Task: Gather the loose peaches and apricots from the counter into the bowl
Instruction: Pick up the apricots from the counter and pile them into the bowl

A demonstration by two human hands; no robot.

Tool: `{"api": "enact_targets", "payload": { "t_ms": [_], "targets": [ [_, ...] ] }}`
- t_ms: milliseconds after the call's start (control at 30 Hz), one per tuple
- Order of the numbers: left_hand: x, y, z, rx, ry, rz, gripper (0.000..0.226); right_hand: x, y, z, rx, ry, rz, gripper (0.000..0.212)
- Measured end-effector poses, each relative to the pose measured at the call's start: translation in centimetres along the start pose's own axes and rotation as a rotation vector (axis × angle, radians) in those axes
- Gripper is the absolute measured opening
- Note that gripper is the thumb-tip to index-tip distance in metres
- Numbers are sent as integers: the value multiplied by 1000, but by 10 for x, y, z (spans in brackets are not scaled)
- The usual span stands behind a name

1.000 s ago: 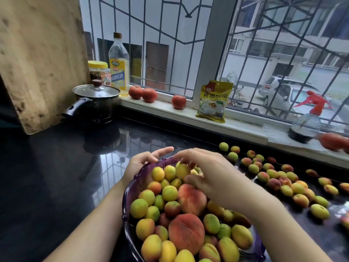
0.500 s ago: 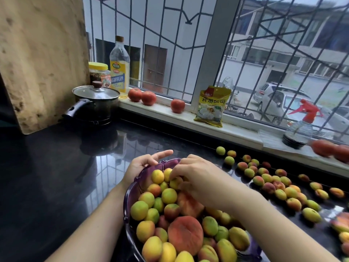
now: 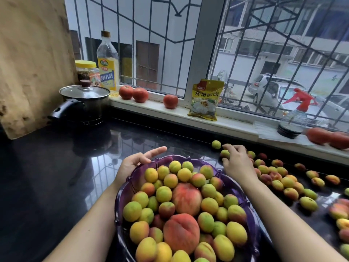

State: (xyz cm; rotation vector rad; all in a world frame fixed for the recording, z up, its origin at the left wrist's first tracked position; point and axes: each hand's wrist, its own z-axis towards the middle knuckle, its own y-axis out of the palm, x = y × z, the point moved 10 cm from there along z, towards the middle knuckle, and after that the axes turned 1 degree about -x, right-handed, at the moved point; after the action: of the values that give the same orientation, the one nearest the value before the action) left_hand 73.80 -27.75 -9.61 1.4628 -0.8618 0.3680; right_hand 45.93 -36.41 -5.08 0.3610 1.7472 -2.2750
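My left hand [image 3: 132, 163] rests loose and empty on the bowl [image 3: 124, 188] rim, fingers spread; my right hand [image 3: 236, 163] is curled over an apricot [image 3: 224, 153] on the desk [image 3: 56, 176], grip not closed as far as I can tell. Loose fruit [image 3: 287, 184] lies right of that hand. I'd pinch two or three at once, lift clear of the rim, and set them low on the heap so none roll.

Both bare arms reach forward from the near edge. The left hand [image 3: 135, 163] is cupped with its palm turned to the right, and its pointing finger sticks out straight. The right hand [image 3: 237, 163] is farther off to the right, palm down, fingers bent and spread a little.
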Motion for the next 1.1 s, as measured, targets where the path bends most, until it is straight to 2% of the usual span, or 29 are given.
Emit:
{"api": "enact_targets", "payload": {
  "t_ms": [100, 233, 433, 533, 667, 767, 867, 967, 1100],
  "targets": [
    [0, 1, -1, -3, -4, -8, 70, 0, 13, 6, -7, -9, -123, 50],
    [-2, -2, 1, 2, -28, -30, 66, -9, 18, 9, 8, -15, -244, 37],
    [-2, -3, 1, -2, -6, -29, 65, -8, 18, 5, 22, -45, -155, 29],
    [-1, -2, 2, -19, -1, -18, 65, 3, 9, 5, -18, -21, 50, 27],
    [1, 0, -1, -26, 23, 11, 75, 13, -31, -19, -74, 123, 728, 25],
    [4, 1, -4, -16, 44, 8, 86, -26, -67, -49, -194, 3, 805, 17],
    [0, 2, -3, -4, 17, 39, 70, -82, -87, -80, -325, -215, 774, 16],
    [-1, 2, -3, 8, 5, 42, 67, -118, -81, -105, -442, -351, 660, 19],
    [0, 7, -7, 9, 17, 49, 62, -148, -71, -126, -500, -494, 470, 25]
  ]
}}
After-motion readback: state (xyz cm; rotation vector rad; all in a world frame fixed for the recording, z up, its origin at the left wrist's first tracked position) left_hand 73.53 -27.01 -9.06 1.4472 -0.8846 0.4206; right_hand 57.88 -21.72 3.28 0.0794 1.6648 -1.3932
